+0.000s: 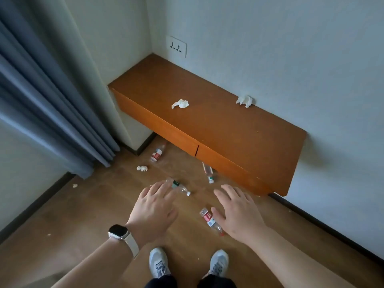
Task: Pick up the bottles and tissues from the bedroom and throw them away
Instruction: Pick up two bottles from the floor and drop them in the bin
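Partly behind spread hands (pixel 154 213), two floor bottles (pixel 209 219).

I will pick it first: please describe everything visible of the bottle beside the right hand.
The red-labelled bottle is clear plastic, with a red and white label around its middle and a reddish cap at its nearer end. It lies on its side, slanted, on the wooden floor. The right hand, open, overlaps its edge; contact cannot be told.

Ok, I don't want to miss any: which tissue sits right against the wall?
The right tissue on the shelf, touching the wall. The left tissue lies mid-shelf; the floor tissue lies by the curtain.
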